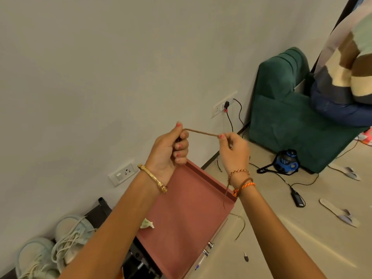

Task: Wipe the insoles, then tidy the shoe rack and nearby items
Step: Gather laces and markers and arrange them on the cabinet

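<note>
A brown shoelace (pixel 201 133) is stretched taut between my two hands, raised in front of the wall. My left hand (pixel 171 150) grips one end with curled fingers. My right hand (pixel 234 152) pinches the other end, and the loose tail hangs down past my wrist toward the floor (pixel 240 224). Below my hands stands the pink shoe rack (pixel 187 218), with a crumpled white wipe (pixel 147 224) on its top. A pair of pale sneakers (pixel 60 244) lies on the floor to the left of the rack.
A green sofa (pixel 285 113) stands at the right with a person sitting on it. Slippers (pixel 340 213), a blue helmet-like item (pixel 286 162), a charger with cables (pixel 297 198) and a small dark object (pixel 246 256) lie on the floor. Wall sockets (pixel 122 174) sit behind the rack.
</note>
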